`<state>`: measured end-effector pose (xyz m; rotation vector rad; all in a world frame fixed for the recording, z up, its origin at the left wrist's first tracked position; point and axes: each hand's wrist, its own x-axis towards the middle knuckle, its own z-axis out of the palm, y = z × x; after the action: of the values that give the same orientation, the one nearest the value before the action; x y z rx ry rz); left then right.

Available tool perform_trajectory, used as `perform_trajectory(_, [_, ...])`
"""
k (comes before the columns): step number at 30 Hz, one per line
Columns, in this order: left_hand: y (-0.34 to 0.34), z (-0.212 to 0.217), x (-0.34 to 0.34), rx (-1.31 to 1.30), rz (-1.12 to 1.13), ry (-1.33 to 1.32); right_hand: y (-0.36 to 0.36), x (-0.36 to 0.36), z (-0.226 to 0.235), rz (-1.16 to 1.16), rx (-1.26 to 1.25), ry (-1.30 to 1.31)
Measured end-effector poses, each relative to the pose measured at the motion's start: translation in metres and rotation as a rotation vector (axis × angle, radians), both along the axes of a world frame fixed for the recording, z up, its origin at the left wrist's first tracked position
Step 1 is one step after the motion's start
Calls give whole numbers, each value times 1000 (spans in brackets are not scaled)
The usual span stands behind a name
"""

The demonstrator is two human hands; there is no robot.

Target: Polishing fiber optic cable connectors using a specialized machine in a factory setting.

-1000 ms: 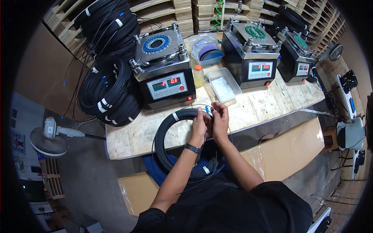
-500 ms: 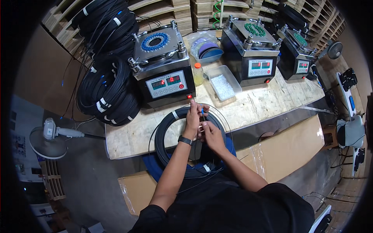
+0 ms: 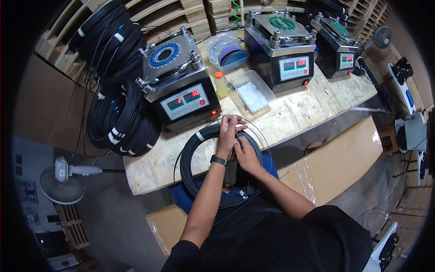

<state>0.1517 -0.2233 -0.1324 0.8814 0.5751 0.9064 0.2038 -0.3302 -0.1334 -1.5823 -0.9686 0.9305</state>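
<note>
Over the bench edge we are working close together; our left hand (image 3: 229, 131) is pinching a thin black cable end (image 3: 237, 136), fingers narrow, while our right hand (image 3: 244, 152) is closing round it below (steadying it); the black cable coil (image 3: 195, 158) is lying beneath.

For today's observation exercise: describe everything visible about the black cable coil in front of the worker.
The black cable coil is a thick ring of many thin glossy loops, bound by white tape bands. It lies flat, half on the wooden bench edge, half toward the person's lap. Both hands, left hand and right hand, rest over its right side, pinching a thin strand.
</note>
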Motion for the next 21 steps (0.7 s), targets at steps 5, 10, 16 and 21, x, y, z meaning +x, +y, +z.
perform_trajectory(5, [-11, -3, -3, 85, -22, 58, 9, -1, -8, -125, 103, -37])
perform_trajectory(10, [-8, 12, -12, 8, -124, 269, 8, -3, -4, -139, 98, -39])
perform_trajectory(16, [-10, 38, -11, -171, -167, 195, 7, 5, 6, -63, -13, 318])
perform_trajectory(21, [10, 29, -11, -136, -257, 234, 13, 14, 20, 11, -49, 89])
